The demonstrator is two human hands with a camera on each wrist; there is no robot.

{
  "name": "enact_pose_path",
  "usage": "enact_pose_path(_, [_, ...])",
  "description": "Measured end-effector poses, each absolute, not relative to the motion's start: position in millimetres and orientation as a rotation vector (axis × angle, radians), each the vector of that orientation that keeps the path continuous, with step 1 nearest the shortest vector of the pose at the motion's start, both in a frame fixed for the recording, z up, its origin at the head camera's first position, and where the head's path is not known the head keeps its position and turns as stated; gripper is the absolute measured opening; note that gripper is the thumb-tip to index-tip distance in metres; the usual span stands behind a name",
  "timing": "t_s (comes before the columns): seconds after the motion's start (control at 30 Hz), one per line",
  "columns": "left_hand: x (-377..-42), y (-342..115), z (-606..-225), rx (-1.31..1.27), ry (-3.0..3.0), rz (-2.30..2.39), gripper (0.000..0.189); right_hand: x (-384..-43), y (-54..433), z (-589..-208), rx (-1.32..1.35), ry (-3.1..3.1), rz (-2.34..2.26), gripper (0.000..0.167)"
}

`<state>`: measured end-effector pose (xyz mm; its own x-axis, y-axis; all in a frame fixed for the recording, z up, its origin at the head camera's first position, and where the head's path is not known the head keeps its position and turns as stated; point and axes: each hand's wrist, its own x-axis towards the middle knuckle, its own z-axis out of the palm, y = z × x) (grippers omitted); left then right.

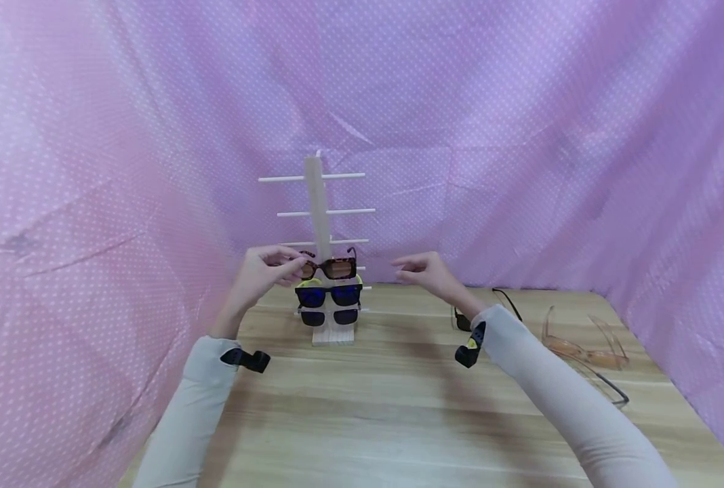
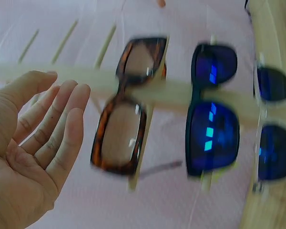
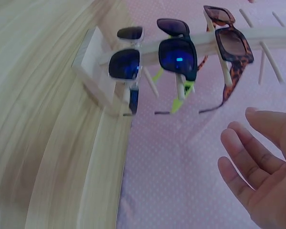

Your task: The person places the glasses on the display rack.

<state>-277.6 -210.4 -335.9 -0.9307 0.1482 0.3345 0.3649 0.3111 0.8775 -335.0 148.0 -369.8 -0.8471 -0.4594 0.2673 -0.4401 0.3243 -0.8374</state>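
Tortoiseshell sunglasses (image 1: 340, 268) with brown lenses hang on a wooden display stand (image 1: 316, 196) with several pegs. Below them on the stand are black sunglasses (image 1: 346, 295) with blue lenses and yellow-green arms, then clear-framed sunglasses (image 1: 346, 316) with dark lenses. My left hand (image 1: 263, 276) is beside the tortoiseshell pair, overlapping its left lens in the head view; the left wrist view has a gap between loosely bent fingers (image 2: 74, 129) and frame. My right hand (image 1: 428, 273) hovers to the right of the stand, its fingers (image 3: 238, 143) relaxed and holding nothing.
On the table's right side lie glasses with tan lenses (image 1: 606, 358) and a thin dark-armed pair (image 1: 612, 390) in front of them. Another dark pair (image 1: 462, 321) is partly hidden behind my right forearm. A pink dotted cloth (image 1: 490, 135) surrounds the wooden table (image 1: 362, 420).
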Motion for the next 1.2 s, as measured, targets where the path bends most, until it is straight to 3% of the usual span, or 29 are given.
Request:
enact_pose_path(0.23, [-277,-162,-346,-0.648,-2.369,-1.768,0.025,-336,194,-374,-0.791,2.618,-1.513,0.030])
enact_pose_path(0.63, [-293,-71,-394,-0.959,-2.389,-1.908,0.028,-325,288,-383,-0.583,2.703,-1.426,0.041])
enact_pose_path(0.87, [-306,-21,-431,-0.937,-2.416,-2.040,0.028,-316,335,-402,-0.486,2.732,-1.397,0.044])
enact_pose_path(1.2, [-325,25,-469,-0.686,-2.319,-2.247,0.027,-310,384,-431,-0.357,2.658,-1.537,0.049])
